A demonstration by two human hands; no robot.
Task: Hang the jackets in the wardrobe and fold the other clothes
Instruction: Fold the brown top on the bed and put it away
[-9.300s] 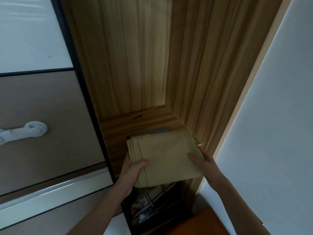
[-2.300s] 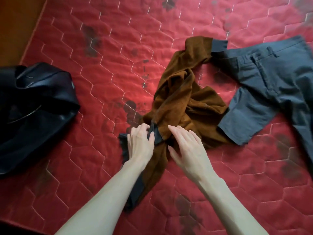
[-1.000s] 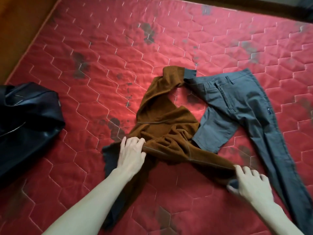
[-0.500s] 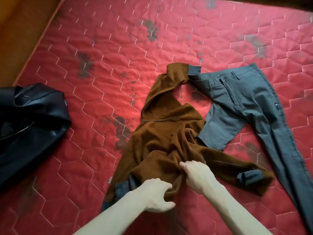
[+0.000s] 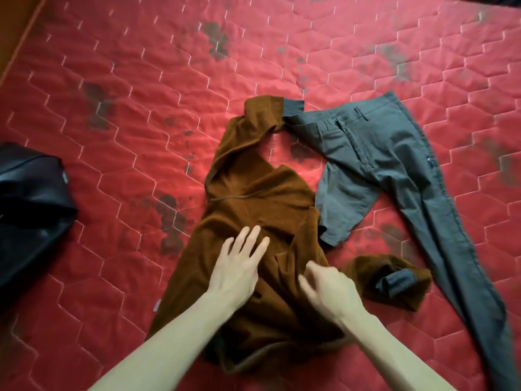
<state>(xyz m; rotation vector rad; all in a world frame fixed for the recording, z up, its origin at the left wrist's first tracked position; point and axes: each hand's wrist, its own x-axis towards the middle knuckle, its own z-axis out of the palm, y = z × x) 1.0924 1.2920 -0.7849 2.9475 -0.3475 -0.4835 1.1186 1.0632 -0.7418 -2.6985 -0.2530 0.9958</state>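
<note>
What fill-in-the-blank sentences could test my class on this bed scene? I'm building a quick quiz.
1. Both hands rest on the ____ sweater.
2. The grey trousers lie to the sweater's ____.
3. The left hand lies flat with fingers ____.
4. The black jacket sits at the picture's ____ edge.

Answers: brown; right; spread; left

Brown sweater (image 5: 253, 198), grey trousers (image 5: 394, 165), red hexagon-quilted mattress (image 5: 127, 80)

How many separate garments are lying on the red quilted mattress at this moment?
3. A brown fleece sweater with grey ribbed cuffs lies in the centre under both hands, grey trousers lie to its right, and a black leather jacket sits at the left edge, partly cropped.
</note>
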